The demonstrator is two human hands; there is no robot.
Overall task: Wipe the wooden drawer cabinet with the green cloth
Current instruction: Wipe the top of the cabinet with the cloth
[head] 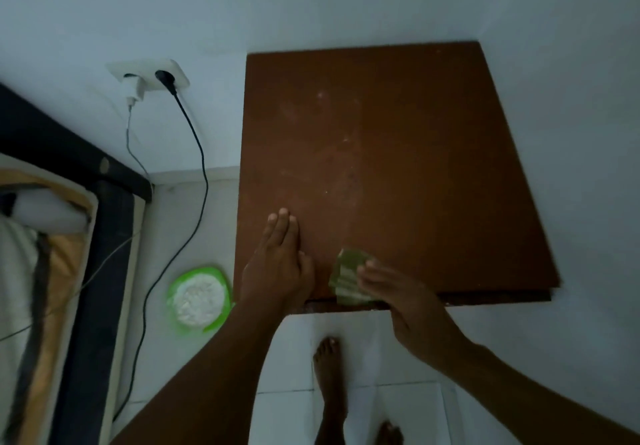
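Left hand (277,264) lies flat, fingers straight, on the cabinet (398,167) top near its front edge. Beside it, the blurred right hand (408,302) covers part of the cloth (346,276); I cannot tell its grip.

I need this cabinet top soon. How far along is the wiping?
Barely begun. Done: nothing obvious; pale dusty smears mark the middle of the cabinet top. In hand: the right hand presses the green cloth at the front edge, the left hand rests flat beside it. Left: nearly the whole top.
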